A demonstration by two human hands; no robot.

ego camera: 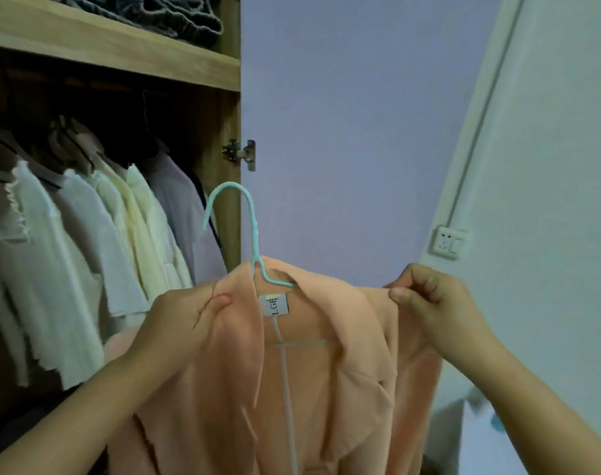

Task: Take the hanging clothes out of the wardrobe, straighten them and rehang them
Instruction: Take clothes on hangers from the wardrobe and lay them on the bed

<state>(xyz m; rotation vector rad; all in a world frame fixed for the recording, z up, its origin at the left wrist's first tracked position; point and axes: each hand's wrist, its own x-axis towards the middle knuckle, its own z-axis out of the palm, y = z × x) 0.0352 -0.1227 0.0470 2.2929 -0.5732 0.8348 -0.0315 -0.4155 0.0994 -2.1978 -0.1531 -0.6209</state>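
Before the open wardrobe [228, 138], I hold a peach blazer [326, 371] up on a mint-green hanger [254, 231].

My left hand [186, 313] grips the blazer's left shoulder, fingers curled into the cloth; my right hand [425, 296] pinches the right shoulder between thumb and forefinger. Soft, matte and creased, the fabric has a notched lapel and a white neck label [276, 304] whose lettering is partly folded away. Its hem runs out of view below. Pale shirts [86, 241] hang in the wardrobe's shadow, their hangers hard to make out. Grey ribbed fabric [175, 15] lies on the wooden shelf [103, 46].
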